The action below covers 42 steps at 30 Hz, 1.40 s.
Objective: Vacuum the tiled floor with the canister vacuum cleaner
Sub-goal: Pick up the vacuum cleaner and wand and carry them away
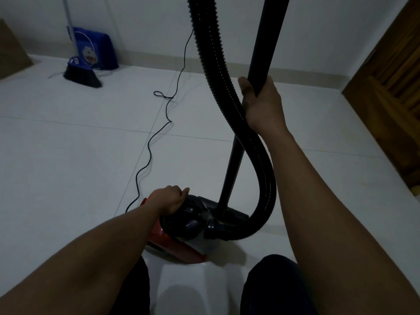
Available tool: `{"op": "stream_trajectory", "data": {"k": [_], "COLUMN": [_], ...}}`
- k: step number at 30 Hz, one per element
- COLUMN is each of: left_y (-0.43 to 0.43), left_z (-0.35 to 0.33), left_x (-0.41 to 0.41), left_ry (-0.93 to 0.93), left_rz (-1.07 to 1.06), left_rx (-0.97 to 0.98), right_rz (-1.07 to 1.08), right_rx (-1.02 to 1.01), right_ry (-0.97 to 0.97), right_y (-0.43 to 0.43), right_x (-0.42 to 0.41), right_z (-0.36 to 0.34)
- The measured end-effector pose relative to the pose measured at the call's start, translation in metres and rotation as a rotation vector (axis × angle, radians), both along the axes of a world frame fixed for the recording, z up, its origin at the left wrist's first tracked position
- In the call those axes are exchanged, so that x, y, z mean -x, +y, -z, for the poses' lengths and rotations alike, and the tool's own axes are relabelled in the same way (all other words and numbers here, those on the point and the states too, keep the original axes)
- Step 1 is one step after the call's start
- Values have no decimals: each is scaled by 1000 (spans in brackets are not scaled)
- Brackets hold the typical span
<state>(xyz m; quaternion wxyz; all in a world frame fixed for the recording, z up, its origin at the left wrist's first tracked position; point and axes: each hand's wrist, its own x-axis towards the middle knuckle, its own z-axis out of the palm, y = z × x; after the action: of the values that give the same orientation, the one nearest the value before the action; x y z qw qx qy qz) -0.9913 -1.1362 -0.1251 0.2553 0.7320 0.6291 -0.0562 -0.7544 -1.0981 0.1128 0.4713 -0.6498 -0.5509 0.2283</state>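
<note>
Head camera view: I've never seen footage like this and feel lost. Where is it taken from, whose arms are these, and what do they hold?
The one picture comes from a camera worn on a person's head, looking down, so both bare arms are that person's own. The left hand has its fingers curled over the top of a red and dark grey canister vacuum cleaner standing on the white tiled floor. The right hand grips the vacuum's straight black tube; beside it loops the ribbed black hose, which joins the canister. A thin black power cord trails across the tiles. By the far wall are a black-bristled broom and what looks like a blue plastic dustpan. A wooden door is at the right.
</note>
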Motion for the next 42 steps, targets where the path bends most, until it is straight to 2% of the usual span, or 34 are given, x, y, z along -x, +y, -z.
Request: {"op": "stream_trajectory", "data": {"k": [3,7,11,15,23,25,32,38,42], "left_y": [-11,-30,-36,-40,-29,-15,68,171,237], "left_z": [-34,-122,-227,-342,-555,-580,-614,-606,-625], "left_x": [2,2,0,-6,-45,-54,-90,-133,-176], "left_ry": [23,-132,-162,-130,-86,-77,-110,-130,-160], "left_rz": [42,35,38,42,-115,-206,-238,-187,-64], "left_rx": [43,134,179,170,181,170,141,197,189], "right_rz": [54,127,210,271,314,304,304,348,405], "right_rx": [34,108,162,187,210,196,215,152,161], "right_ry": [16,30,8,9,45,45,-30,20,39], "right_y": [-7,-15,-25,-35,-59,-56,-15,91,159], "right_x": [-20,-53,-78,-102,-149,-156,-188,-234,-265], "right_z": [-28,-88,-166,-279,-493,-520,-577,-556,-549]}}
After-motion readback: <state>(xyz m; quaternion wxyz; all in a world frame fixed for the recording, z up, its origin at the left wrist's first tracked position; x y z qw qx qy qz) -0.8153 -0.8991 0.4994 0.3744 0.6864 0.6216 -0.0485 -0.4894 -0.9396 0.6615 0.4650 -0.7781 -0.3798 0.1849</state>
